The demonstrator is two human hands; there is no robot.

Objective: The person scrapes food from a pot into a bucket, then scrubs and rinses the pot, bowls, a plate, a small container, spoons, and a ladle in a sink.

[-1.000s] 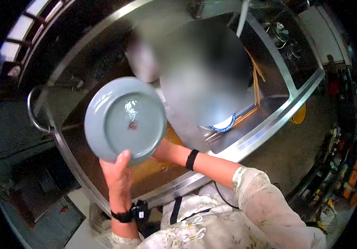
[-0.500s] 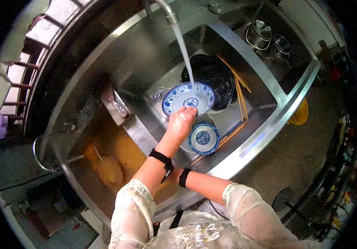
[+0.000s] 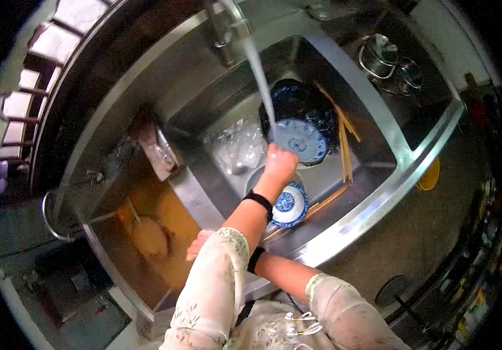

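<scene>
My left hand grips the near edge of a blue-patterned plate, which is over a dark round pan in the middle sink basin. Water from the faucet runs down by the plate's left side. A blue-and-white bowl sits below my left wrist, partly covered by it. My right arm crosses under my left arm. My right hand shows at the edge of the left basin, its fingers curled round something small and yellowish, mostly hidden.
Wooden chopsticks lie along the right and near sides of the middle basin. Brownish liquid and a round tan object are in the left basin. Metal containers stand at the upper right. A yellow bucket is beyond the sink's rim.
My left hand has moved the plate right and down, over the dark pan. My right hand, hidden before behind my left arm, now shows farther left.
</scene>
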